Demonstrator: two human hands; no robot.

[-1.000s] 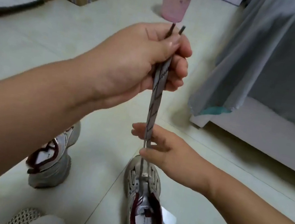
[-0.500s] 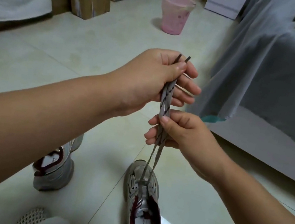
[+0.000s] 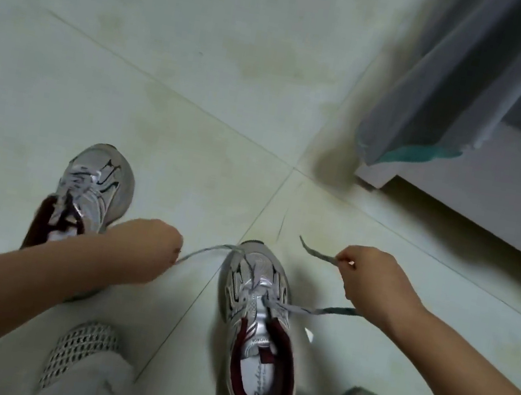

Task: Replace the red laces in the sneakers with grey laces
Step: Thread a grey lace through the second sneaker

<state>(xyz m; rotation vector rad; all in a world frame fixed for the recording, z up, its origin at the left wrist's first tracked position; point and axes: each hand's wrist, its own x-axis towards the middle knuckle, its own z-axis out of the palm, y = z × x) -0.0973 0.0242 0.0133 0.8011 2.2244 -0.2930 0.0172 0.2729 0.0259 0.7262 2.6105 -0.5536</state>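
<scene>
Dim, soft indoor light; faint shadows; slight motion blur; wide-angle bending at edges.

The left hand [image 3: 143,248] hides its fingers; its forearm covers the left sneaker's [image 3: 91,193] heel.

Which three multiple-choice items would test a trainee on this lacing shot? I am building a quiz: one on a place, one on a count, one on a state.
1. Where does the grey lace run?
A. through the sneaker between the hands
B. through the far sneaker
C. loose on the floor

2. How many sneakers stand on the floor?
A. one
B. two
C. three

3. What is the right hand doing?
A. resting flat
B. pinching a lace end
C. gripping a heel

Answers: 1 A, the lace crosses the eyelets of the near sneaker. 2 B, the far sneaker is the second. 3 B, a lace end sticks out of its fingers; the left hand holds the other.
</scene>
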